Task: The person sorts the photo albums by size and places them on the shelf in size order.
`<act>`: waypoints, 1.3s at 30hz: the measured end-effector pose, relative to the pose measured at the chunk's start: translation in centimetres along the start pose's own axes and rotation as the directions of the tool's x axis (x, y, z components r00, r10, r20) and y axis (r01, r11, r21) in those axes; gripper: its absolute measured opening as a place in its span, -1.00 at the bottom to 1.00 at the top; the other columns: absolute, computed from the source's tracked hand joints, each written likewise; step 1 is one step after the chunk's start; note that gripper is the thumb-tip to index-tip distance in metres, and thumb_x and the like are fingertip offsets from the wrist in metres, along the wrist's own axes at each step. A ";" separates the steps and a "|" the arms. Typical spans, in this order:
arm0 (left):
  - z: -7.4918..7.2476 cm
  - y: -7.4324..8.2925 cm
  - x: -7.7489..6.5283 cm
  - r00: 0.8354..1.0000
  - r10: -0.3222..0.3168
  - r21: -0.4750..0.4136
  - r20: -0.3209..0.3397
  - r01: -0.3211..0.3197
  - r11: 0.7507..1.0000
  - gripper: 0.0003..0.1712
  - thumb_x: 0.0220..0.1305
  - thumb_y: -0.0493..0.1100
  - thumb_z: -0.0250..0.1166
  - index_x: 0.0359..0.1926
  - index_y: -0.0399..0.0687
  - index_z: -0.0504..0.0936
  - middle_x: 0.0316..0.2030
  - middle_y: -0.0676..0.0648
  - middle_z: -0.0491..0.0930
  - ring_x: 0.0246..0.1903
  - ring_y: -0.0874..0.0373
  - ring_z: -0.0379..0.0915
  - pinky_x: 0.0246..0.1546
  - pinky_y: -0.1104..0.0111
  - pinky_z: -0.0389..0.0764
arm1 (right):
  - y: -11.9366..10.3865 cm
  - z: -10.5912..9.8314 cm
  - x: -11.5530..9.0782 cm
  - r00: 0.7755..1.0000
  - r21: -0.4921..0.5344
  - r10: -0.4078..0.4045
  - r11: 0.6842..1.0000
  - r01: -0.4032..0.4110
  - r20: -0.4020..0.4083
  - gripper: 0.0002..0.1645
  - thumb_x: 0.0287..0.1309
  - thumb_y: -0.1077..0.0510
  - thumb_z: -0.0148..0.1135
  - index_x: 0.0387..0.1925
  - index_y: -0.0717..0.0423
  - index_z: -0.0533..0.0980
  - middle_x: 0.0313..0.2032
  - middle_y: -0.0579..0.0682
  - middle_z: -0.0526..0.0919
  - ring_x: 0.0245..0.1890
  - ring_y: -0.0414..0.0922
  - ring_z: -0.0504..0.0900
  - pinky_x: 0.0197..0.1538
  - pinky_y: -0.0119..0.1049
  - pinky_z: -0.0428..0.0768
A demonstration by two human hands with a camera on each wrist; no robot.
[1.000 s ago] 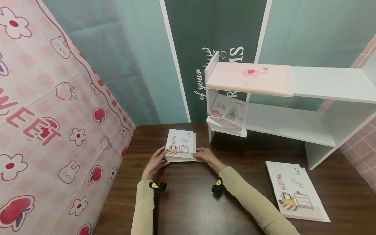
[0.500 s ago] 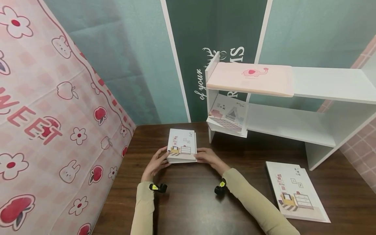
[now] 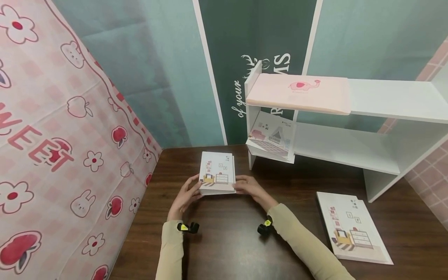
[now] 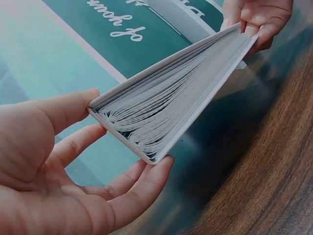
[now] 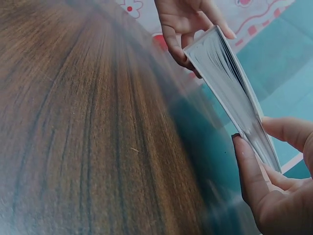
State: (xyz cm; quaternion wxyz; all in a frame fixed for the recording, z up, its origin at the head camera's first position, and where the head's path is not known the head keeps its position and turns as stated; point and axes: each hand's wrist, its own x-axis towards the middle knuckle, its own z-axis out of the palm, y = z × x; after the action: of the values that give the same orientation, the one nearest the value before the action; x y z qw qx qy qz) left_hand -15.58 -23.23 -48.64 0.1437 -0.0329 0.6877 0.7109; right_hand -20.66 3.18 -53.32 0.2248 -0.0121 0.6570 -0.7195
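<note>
Pinching a thick book point(image 3: 217, 172) left of the shelf point(image 3: 388, 97), left grip point(image 3: 184, 196) and right grip point(image 3: 251, 188) seem midway: second book point(image 3: 271, 135) inside, front book point(image 3: 351, 227) untouched

Right hand point(image 5: 281, 203) pinches one end of white book point(image 5: 220, 83), page edges exposed; left hand point(image 5: 182, 23) holds opposite end. Wood-grained bench point(image 5: 98, 137) alongside.
</note>
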 end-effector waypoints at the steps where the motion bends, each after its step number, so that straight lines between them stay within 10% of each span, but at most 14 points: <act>1: 0.0 0.1 -0.1 1.000 -0.001 0.002 0.002 0.001 1.000 -0.42 0.39 -0.14 0.04 0.37 -0.06 0.14 0.01 -0.23 0.37 -0.15 0.02 0.50 0.03 0.02 0.46 | 0.0 0.0 -0.1 1.000 -0.002 -0.003 1.000 0.003 0.004 -0.31 0.01 0.31 0.29 0.18 0.44 0.27 -0.14 0.26 0.59 -0.37 -0.19 0.61 -0.22 -0.28 0.64; 16: 0.0 -2.1 0.2 0.996 0.047 -0.011 -0.069 -0.048 0.999 -0.44 0.31 -0.04 0.14 0.30 0.08 0.27 0.05 -0.26 0.35 -0.17 0.07 0.52 -0.15 0.23 0.58 | -0.3 0.1 -1.3 0.999 -0.030 -0.032 0.999 0.032 -0.009 -0.33 0.02 0.30 0.30 0.17 0.43 0.29 -0.19 0.21 0.64 -0.40 -0.18 0.61 -0.22 -0.24 0.64; 39: 1.1 -0.7 -1.4 0.993 0.106 -0.022 -0.050 -0.107 0.994 -0.45 0.33 -0.13 0.13 0.31 0.10 0.25 -0.04 -0.21 0.40 -0.19 0.09 0.50 -0.08 0.10 0.55 | -3.1 -0.1 -4.1 0.996 -0.079 -0.080 0.993 0.083 0.034 -0.34 0.06 0.33 0.26 0.18 0.46 0.26 -0.21 0.21 0.60 -0.41 -0.18 0.60 -0.15 -0.11 0.63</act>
State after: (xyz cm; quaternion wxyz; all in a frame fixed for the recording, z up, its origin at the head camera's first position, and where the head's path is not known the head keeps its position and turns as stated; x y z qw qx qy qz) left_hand -13.93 -22.39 -48.92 0.0886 -0.0153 0.6829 0.7250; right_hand -17.94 4.78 -49.24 0.2048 -0.0592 0.6809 -0.7007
